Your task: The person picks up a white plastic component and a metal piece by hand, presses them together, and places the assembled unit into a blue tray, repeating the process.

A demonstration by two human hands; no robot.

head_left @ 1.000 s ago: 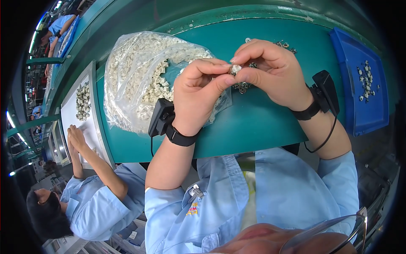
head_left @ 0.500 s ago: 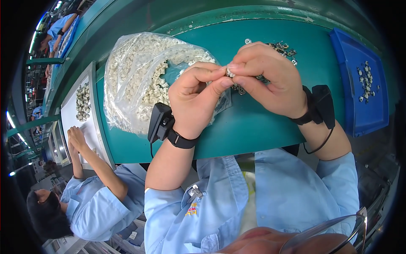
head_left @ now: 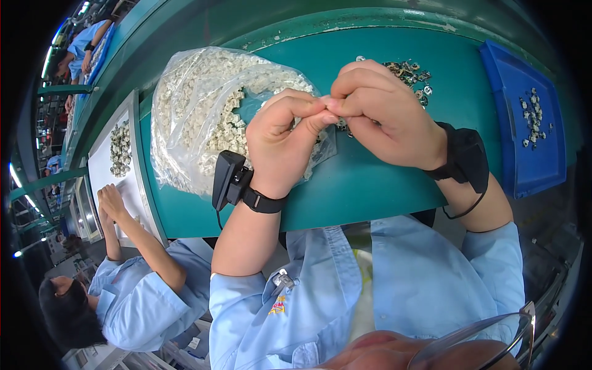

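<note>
My left hand [head_left: 277,148] and my right hand [head_left: 391,120] meet above the green table, thumbs and forefingers pinched together tip to tip. Between those fingertips a small white part showed half a second ago; now the fingers cover it. Left of my left hand lies a clear plastic bag [head_left: 179,132] spread with many small white plastic parts [head_left: 225,129]. Beyond my right hand is a loose heap of small dark and shiny metal parts [head_left: 410,74], partly hidden by the hand.
A blue tray [head_left: 521,176] at the right holds several small metal-and-white pieces [head_left: 532,117]. To the left, a co-worker's hands [head_left: 111,202] are over a white-topped surface [head_left: 132,191] bearing a pile of small parts [head_left: 121,148]. The green table [head_left: 370,191] ends just before my body.
My right fingertips have shifted slightly left and closed against the left ones, covering the small white part. More of the metal heap shows beyond my right hand.
</note>
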